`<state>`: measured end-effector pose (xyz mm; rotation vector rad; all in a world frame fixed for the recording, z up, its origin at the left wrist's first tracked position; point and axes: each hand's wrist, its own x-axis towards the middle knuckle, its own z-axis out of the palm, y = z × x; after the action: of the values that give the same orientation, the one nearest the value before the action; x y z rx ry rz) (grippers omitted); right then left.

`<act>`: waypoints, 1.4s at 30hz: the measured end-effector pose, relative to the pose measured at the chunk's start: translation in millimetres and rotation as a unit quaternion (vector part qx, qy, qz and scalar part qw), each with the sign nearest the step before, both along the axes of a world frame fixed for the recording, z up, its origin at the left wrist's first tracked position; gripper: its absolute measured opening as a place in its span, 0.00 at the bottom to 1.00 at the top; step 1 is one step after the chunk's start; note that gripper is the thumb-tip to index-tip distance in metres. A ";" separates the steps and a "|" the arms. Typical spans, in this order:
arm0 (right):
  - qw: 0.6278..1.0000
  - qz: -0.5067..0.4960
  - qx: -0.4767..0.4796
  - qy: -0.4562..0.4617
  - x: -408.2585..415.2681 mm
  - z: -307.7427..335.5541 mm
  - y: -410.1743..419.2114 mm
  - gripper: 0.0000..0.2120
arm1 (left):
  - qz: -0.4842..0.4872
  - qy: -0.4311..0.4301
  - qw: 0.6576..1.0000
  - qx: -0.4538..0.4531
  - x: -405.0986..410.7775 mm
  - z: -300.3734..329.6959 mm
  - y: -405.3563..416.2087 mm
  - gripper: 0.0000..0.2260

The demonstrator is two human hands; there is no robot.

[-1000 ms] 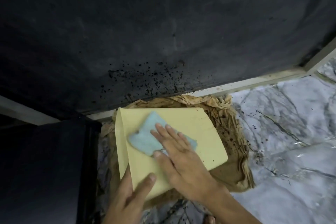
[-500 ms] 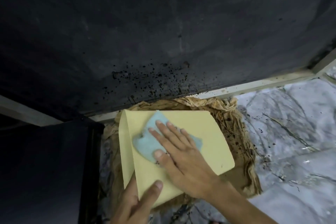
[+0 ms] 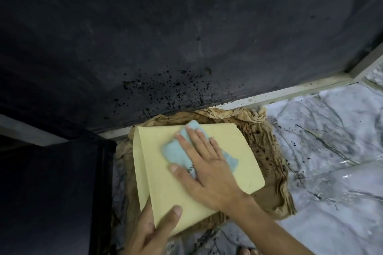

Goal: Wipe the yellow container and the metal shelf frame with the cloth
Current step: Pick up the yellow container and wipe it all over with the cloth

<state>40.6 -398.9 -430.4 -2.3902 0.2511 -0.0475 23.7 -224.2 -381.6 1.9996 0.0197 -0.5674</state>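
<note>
The yellow container (image 3: 199, 174) shows a broad, flat, pale yellow face with rounded corners and a narrower side panel folded away along its left edge; the surface is smooth and matte, with a few faint specks near its right corner. It lies tilted on a crumpled brown sheet (image 3: 267, 145) that is stained with dark spots. A light blue cloth (image 3: 176, 151) is spread on the yellow face, its top bunched just beyond the fingertips of the right hand (image 3: 205, 170) and a corner sticking out to the right of the palm. The right hand lies flat on the cloth, fingers extended and slightly spread, pressing it down rather than gripping it; the thumb rests at the cloth's lower left edge. The left hand (image 3: 153, 230) grips the container's near corner, thumb on top of the yellow face and the other fingers wrapped under the edge, out of sight. Beyond the right fingertips runs a pale metal frame bar (image 3: 290, 93), and above it a dark wall (image 3: 186, 27) speckled with black spots. To the right of the right hand lies marble-patterned floor (image 3: 331, 151) with dark flecks. To the left of the left hand stands a dark cabinet (image 3: 51, 192).
</note>
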 end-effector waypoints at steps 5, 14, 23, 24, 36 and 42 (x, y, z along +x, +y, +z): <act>0.990 -0.107 0.009 0.087 -32.7 -34.5 -55.8 0.31 | -0.031 -0.020 0.999 -0.003 11.8 -15.8 8.4 0.27; 0.998 0.003 0.066 -0.015 -32.3 23.7 22.8 0.23 | -0.131 0.016 0.991 -0.030 28.2 -0.7 -4.7 0.35; 0.979 -0.173 0.069 0.078 -35.1 -25.8 -41.0 0.24 | -0.105 0.029 0.994 -0.002 19.4 -7.6 -12.6 0.32; 0.986 -0.133 0.070 0.066 -19.6 -10.2 -26.0 0.23 | -0.101 0.024 0.995 -0.012 20.8 -8.6 -13.4 0.33; 0.968 -0.220 0.096 0.078 -45.1 -37.4 -62.9 0.24 | -0.138 0.040 0.989 -0.019 17.3 -15.0 -5.8 0.33; 0.993 -0.026 0.115 -0.024 -9.6 31.6 21.0 0.26 | -0.194 0.087 0.976 -0.056 35.4 -14.0 -15.7 0.46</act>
<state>31.0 -377.9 -398.9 -2.1511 0.2811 -0.0943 59.1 -239.9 -395.6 1.8460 -0.2969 -0.9700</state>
